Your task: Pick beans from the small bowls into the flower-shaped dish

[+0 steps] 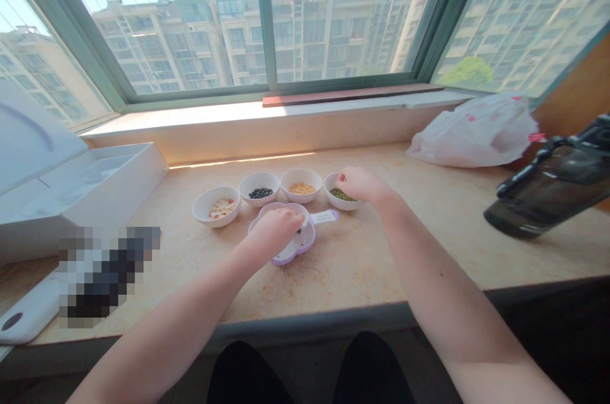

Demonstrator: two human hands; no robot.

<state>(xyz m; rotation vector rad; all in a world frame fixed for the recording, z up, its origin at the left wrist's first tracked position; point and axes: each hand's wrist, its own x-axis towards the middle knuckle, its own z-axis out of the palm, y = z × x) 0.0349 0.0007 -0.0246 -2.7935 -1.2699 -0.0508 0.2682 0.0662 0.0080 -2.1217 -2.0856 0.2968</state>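
Right hand (356, 183) curled at green-bean bowl (350, 204), two o'clock from purple-rimmed dish (286, 259); left hand (279, 226) curled over dish, grasp of both impossible to tell. Apparently mid-work: black-bean bowl (260, 202) at eleven o'clock part-filled, dark specks (299, 231) in dish, remainder uncertain. Hidden: fingertips, much dish interior; tab label (325, 217) illegible.

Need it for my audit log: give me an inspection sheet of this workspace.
Surface: mottled pale countertop
Job's things: four white bowls holding black beans, yellow beans, green beans and pale pieces; purple-rimmed dish nearer the person
Clutter: open white box, pixelated dark item, plastic bag, dark jug
Grips: left grip over the dish, fingertips mostly hidden; right grip at the green beans' bowl
Cables: nothing seen
Surroundings: window, buildings outside
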